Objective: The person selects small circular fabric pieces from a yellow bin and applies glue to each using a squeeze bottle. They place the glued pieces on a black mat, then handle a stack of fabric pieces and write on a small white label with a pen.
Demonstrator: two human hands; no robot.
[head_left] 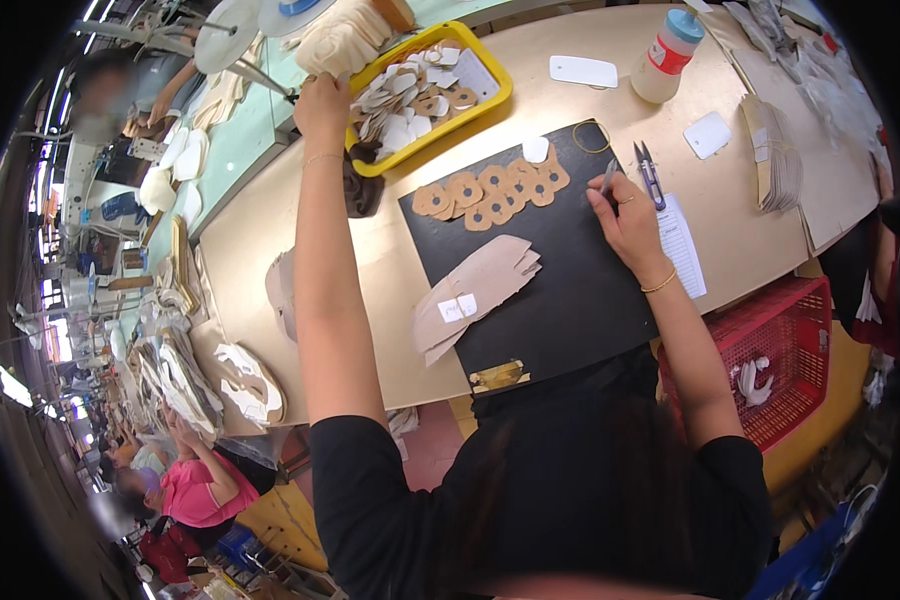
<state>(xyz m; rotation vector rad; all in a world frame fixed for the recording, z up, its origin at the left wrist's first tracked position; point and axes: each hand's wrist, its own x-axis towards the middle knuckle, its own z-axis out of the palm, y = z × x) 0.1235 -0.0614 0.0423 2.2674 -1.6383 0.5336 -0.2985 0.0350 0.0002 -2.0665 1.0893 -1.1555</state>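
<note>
My left hand [323,102] is stretched far forward, at the left rim of a yellow tray [505,95] full of small white and tan cut pieces [410,100]. Its fingers look curled; what they hold, if anything, is hidden. My right hand [630,222] rests by the right edge of a black board [580,300], closed round a slim silver pen-like tool [608,178]. On the board lie rows of tan flower-shaped pieces [495,190], each with a dark centre, and one white piece [536,149]. Nearer me is a tied bundle of beige pieces [490,280] with a white label.
Thread snips [650,175] and a written sheet [680,245] lie right of the board. Farther back stand a blue-capped bottle [668,57] and white cards [583,71]. A red crate [770,370] sits below the table's right edge. Co-workers [195,490] are at the left.
</note>
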